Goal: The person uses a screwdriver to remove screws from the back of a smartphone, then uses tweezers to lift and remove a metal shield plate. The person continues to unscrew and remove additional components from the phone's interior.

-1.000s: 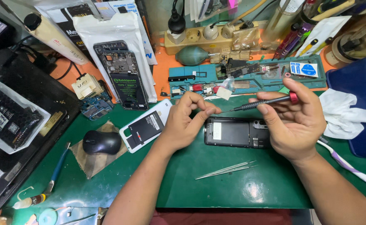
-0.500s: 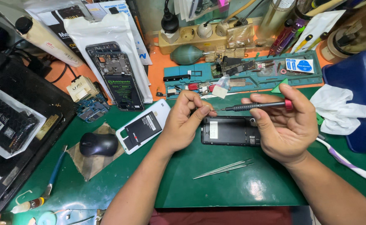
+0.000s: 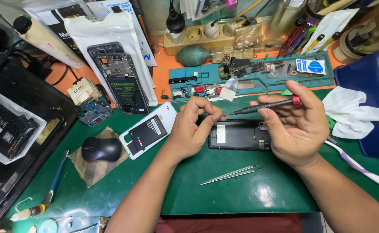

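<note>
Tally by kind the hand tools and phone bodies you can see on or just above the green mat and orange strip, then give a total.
Precision screwdrivers, in the right hand: 1
Tweezers: 1
Toothbrushes: 1
Opened phones: 2
Computer mice: 1
Total: 6
The left hand pinches something too small to tell.

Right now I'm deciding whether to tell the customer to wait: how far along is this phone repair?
Looks mid-job. Done: the small black phone lies open on the green mat, back cover off. In hand: the right hand holds a precision screwdriver, its tip meeting the left hand's pinched fingertips, possibly a screw, too small to tell. Left: closing it up; tweezers lie unused.
</note>
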